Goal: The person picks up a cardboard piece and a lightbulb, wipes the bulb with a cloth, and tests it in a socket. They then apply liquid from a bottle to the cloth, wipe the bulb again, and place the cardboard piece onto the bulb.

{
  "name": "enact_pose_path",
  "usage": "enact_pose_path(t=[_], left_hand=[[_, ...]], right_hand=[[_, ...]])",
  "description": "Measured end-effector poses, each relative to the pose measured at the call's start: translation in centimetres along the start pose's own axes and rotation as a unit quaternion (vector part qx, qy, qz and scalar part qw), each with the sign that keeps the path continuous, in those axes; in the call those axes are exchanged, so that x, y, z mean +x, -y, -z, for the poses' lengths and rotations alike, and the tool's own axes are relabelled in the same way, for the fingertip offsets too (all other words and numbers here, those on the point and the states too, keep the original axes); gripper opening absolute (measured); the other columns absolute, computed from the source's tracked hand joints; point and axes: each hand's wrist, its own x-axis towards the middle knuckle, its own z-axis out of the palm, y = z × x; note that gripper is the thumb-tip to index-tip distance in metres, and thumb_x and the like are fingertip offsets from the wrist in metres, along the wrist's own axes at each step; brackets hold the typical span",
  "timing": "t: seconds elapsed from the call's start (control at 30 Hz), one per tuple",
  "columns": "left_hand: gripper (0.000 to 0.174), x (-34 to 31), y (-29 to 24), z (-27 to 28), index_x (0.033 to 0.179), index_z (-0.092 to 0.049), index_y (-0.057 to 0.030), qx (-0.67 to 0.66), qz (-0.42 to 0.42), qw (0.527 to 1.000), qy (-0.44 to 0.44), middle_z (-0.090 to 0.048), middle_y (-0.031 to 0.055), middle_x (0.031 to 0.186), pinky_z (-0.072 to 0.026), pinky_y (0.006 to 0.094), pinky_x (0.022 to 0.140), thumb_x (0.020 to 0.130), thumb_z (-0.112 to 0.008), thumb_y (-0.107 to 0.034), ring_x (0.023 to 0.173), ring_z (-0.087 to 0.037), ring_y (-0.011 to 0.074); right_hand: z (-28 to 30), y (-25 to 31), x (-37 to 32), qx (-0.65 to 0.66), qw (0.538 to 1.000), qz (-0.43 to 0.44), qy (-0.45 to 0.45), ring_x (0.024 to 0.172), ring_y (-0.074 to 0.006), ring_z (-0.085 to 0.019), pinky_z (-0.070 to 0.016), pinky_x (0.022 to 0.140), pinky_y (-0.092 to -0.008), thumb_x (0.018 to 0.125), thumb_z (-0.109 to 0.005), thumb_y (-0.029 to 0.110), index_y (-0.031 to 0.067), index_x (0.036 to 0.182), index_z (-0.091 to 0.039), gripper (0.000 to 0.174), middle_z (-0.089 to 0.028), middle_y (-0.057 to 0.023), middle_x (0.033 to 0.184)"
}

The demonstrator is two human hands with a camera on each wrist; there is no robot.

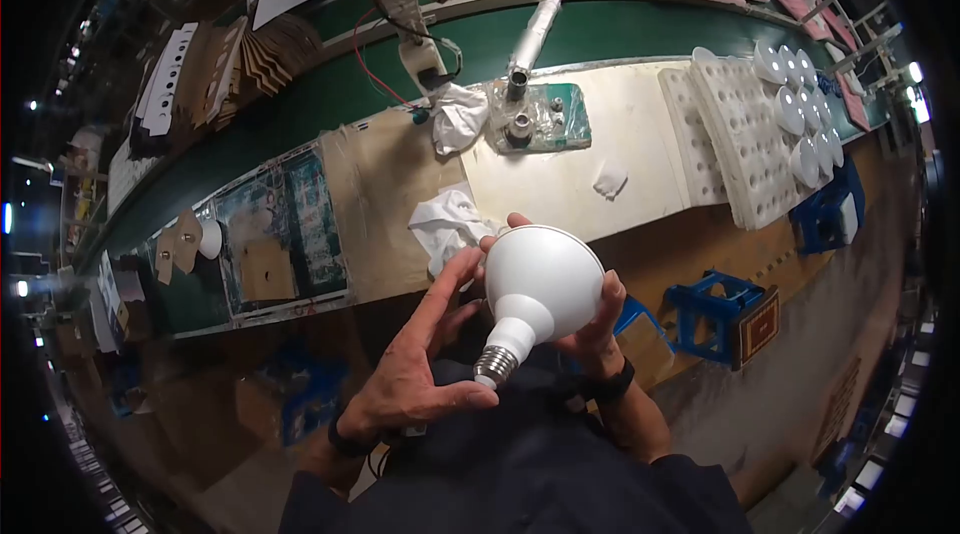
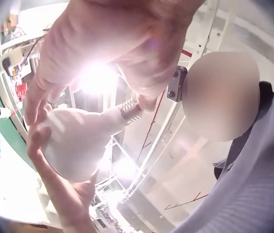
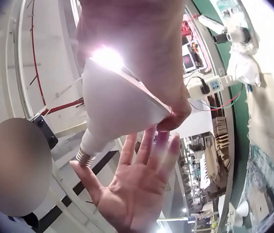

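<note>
A white reflector light bulb [image 1: 545,279] is held up in front of the body, its wide face tilted away and its metal screw base [image 1: 495,366] pointing down toward the person. My right hand [image 1: 597,327] grips the wide rim on the right side. On the other side, my left hand [image 1: 405,379] is spread, thumb tip at the end of the screw base. Its fingers reach straight along the bulb to the rim, as the left hand [image 3: 132,196] in the right wrist view also shows. Beyond the bulb, a crumpled white cloth [image 1: 445,224] lies on the bench.
A clear-wrapped fixture [image 1: 540,119] with metal sockets stands at the bench's back. White perforated trays [image 1: 725,134] lie at right, with several white bulbs [image 1: 800,104] beside them. Another bulb [image 1: 209,239] lies at left. Blue stools [image 1: 705,314] stand below the bench.
</note>
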Motion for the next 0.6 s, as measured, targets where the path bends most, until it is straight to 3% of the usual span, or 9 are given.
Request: enact_pose_path(t=[0.1,0.2,0.27,0.33,0.4,0.43,0.47,0.53,0.6], left_hand=[[0.146,-0.9,0.4,0.3,0.166,0.006,-0.0039,-0.030,0.024,0.999,0.016,-0.008,0.0197,0.172,-0.0184,0.0460,0.128,0.069,-0.099,-0.032,0.160,-0.013,0.0313],[0.153,-2.0,1.4,0.6,0.165,0.013,-0.0043,-0.090,0.029,0.996,-0.009,-0.004,0.0221,0.172,-0.0132,0.0458,0.129,0.066,-0.101,-0.029,0.160,-0.010,0.0328],[0.155,-2.4,1.8,1.1,0.165,0.014,-0.0045,-0.103,0.040,0.994,-0.012,-0.004,0.0240,0.171,-0.0124,0.0455,0.128,0.064,-0.101,-0.029,0.160,-0.011,0.0341],[0.157,-2.5,2.3,1.9,0.165,0.014,-0.0043,-0.137,0.019,0.990,-0.013,-0.007,0.0230,0.170,-0.0137,0.0457,0.128,0.062,-0.101,-0.027,0.160,-0.013,0.0341],[0.157,-2.4,2.7,2.1,0.165,0.014,-0.0042,-0.128,0.012,0.992,-0.018,-0.011,0.0230,0.169,-0.0144,0.0459,0.127,0.061,-0.101,-0.031,0.159,-0.014,0.0345],[0.156,-2.3,2.9,2.2,0.165,0.013,-0.0040,-0.153,0.013,0.988,-0.021,-0.011,0.0234,0.169,-0.0145,0.0460,0.127,0.062,-0.100,-0.035,0.159,-0.014,0.0347],[0.155,-2.3,3.2,2.3,0.165,0.013,-0.0038,-0.178,0.015,0.984,-0.026,-0.012,0.0239,0.168,-0.0147,0.0461,0.127,0.064,-0.099,-0.040,0.159,-0.014,0.0350],[0.153,-2.0,2.9,2.4,0.165,0.013,-0.0038,-0.185,0.042,0.981,-0.033,-0.011,0.0245,0.168,-0.0152,0.0470,0.127,0.066,-0.096,-0.047,0.159,-0.014,0.0354],[0.153,-1.7,2.9,2.5,0.165,0.013,-0.0038,-0.214,0.081,0.973,-0.037,-0.010,0.0251,0.169,-0.0157,0.0482,0.127,0.066,-0.095,-0.049,0.159,-0.015,0.0364]], right_hand=[[0.7,-1.9,-0.5,-0.010,1.000,-0.013,0.007,0.137,-0.0435,-0.052,-0.0483,0.112,-0.0532,0.078,-0.070,0.078,-0.0047,0.162,-0.017,0.129,-0.041,-0.0325,0.154],[2.5,-3.6,-1.8,0.002,0.999,-0.033,-0.012,0.138,-0.0400,-0.052,-0.0458,0.113,-0.0533,0.084,-0.066,0.075,-0.0063,0.161,-0.021,0.121,-0.041,-0.0298,0.156],[3.3,-4.0,-2.7,0.014,0.993,-0.109,-0.037,0.145,-0.0354,-0.046,-0.0371,0.120,-0.0497,0.088,-0.070,0.068,-0.0071,0.159,-0.027,0.112,-0.040,-0.0236,0.160],[2.6,-4.0,-2.3,0.002,0.995,-0.100,-0.017,0.146,-0.0330,-0.045,-0.0357,0.121,-0.0467,0.091,-0.067,0.067,-0.0079,0.158,-0.029,0.108,-0.042,-0.0225,0.159],[0.7,-3.5,-1.4,-0.082,0.996,-0.015,0.010,0.147,-0.0307,-0.043,-0.0340,0.122,-0.0444,0.094,-0.063,0.067,-0.0084,0.158,-0.031,0.104,-0.045,-0.0217,0.157],[1.5,-3.3,-1.4,-0.087,0.996,-0.031,0.006,0.150,-0.0298,-0.039,-0.0326,0.122,-0.0430,0.094,-0.063,0.068,-0.0089,0.158,-0.031,0.105,-0.045,-0.0216,0.158],[2.6,-3.5,-1.2,-0.088,0.996,-0.012,-0.027,0.140,-0.0278,-0.051,-0.0400,0.117,-0.0403,0.098,-0.061,0.063,-0.0071,0.155,-0.038,0.094,-0.053,-0.0201,0.151],[6.9,-2.4,-0.5,-0.201,0.976,0.011,-0.081,0.124,-0.0222,-0.061,-0.0472,0.107,-0.0351,0.104,-0.057,0.053,-0.0043,0.149,-0.050,0.073,-0.063,-0.0164,0.139],[10.3,-1.2,0.1,-0.280,0.934,0.048,-0.218,0.107,-0.0155,-0.066,-0.0511,0.095,-0.0293,0.109,-0.055,0.043,-0.0017,0.140,-0.060,0.056,-0.071,-0.0113,0.126]])
